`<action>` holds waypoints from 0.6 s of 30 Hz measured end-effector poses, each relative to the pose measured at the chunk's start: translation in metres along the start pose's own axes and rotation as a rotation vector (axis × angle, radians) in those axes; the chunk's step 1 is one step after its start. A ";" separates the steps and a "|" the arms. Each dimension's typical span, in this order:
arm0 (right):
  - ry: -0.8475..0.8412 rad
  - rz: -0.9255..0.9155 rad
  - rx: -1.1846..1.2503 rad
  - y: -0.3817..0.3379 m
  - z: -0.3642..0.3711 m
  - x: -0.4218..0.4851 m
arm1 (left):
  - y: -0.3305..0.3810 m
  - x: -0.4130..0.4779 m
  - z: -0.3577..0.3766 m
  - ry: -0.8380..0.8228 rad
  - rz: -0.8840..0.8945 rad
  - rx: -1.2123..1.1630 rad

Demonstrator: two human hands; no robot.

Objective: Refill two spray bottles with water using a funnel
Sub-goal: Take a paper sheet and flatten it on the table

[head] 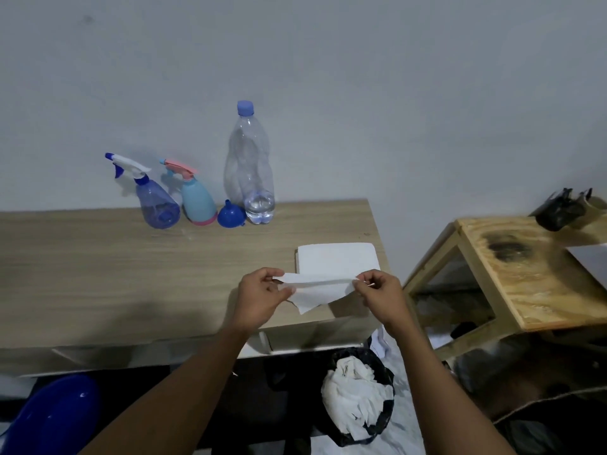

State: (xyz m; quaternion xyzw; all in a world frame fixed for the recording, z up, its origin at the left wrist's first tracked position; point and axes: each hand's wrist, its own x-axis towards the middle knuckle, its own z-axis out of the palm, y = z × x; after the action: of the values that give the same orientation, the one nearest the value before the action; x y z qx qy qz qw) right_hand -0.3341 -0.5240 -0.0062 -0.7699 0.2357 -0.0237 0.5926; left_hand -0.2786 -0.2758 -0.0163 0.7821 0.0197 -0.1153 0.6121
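At the back of the wooden table (98, 274) stand two spray bottles: a translucent purple spray bottle (154, 198) with a white and blue trigger, and a light blue spray bottle (197, 200) with a pink trigger. A blue funnel (231, 214) lies mouth-down beside them. A tall clear water bottle (251, 165) with a purple cap holds a little water at the bottom. My left hand (261, 298) and my right hand (377, 295) each pinch one end of a white paper towel (320, 289), stretched between them over the table's front right.
A stack of white paper towels (338, 259) lies at the table's right edge. A black-lined bin (358, 395) with crumpled paper sits on the floor below. A plywood stool (525, 274) stands to the right, a blue plastic basin (56, 418) at lower left.
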 end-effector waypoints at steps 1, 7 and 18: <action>-0.017 -0.010 0.014 -0.008 0.005 0.003 | 0.003 0.002 -0.008 0.043 0.021 0.021; -0.072 -0.102 -0.056 -0.052 0.049 0.014 | 0.021 0.008 -0.066 0.243 0.128 0.046; -0.283 -0.243 -0.118 -0.141 0.164 0.012 | 0.035 0.026 -0.200 0.368 0.078 0.000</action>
State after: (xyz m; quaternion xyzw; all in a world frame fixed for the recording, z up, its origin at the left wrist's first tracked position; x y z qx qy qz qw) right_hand -0.2249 -0.3547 0.0731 -0.8216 0.0564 0.0274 0.5667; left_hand -0.2161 -0.0952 0.0568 0.7902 0.1011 0.0534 0.6021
